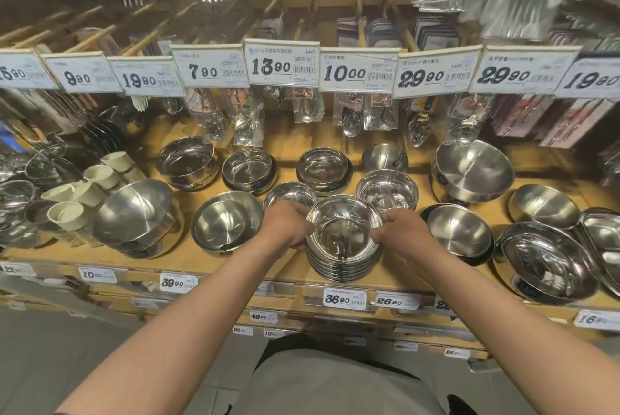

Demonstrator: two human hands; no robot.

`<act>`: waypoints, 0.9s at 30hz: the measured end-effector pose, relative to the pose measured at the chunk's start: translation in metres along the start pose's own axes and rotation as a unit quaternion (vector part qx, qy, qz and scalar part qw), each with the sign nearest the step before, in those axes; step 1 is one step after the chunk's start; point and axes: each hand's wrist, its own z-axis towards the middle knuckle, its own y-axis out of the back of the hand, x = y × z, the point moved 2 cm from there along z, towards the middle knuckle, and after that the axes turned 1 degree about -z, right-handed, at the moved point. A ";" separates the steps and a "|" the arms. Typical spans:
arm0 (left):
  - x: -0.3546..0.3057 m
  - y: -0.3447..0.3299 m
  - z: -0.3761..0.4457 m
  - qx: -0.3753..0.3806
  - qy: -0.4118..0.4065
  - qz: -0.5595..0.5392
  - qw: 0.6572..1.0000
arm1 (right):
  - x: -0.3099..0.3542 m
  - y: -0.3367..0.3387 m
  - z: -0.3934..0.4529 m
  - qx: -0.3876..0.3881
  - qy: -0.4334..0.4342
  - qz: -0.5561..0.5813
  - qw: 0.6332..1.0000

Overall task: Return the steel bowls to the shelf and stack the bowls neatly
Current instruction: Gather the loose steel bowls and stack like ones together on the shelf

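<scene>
A stack of several shiny steel bowls [342, 257] stands near the front edge of the wooden shelf [295, 267], in the middle. My left hand [287, 225] grips the stack's left rim. My right hand [399, 228] holds its right rim, fingers curled over the top bowl. Behind the stack sit a small steel bowl [290, 194] and another steel bowl [387, 189].
More steel bowls fill the shelf: a large bowl [228, 221] left of the stack, a wide bowl [459, 230] to the right, stacks [250, 169] farther back. White cups [67, 213] stand at left. Price tags [357, 70] and packaged spoons hang above.
</scene>
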 end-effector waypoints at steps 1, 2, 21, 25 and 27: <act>0.001 0.000 0.000 0.001 -0.001 0.001 1.000 | 0.000 0.000 -0.001 0.000 0.000 -0.004 1.000; 0.001 -0.001 0.001 0.001 -0.004 0.004 1.000 | 0.001 0.000 -0.002 -0.002 0.002 -0.010 1.000; 0.008 -0.003 -0.030 0.120 0.080 -0.122 0.982 | -0.011 -0.010 -0.010 0.077 -0.108 0.132 0.982; 0.001 0.002 -0.029 0.106 0.081 -0.109 0.985 | -0.013 -0.012 -0.010 0.082 -0.106 0.147 0.980; 0.000 0.004 -0.028 0.106 0.085 -0.108 0.985 | -0.012 -0.013 -0.009 0.079 -0.107 0.154 0.979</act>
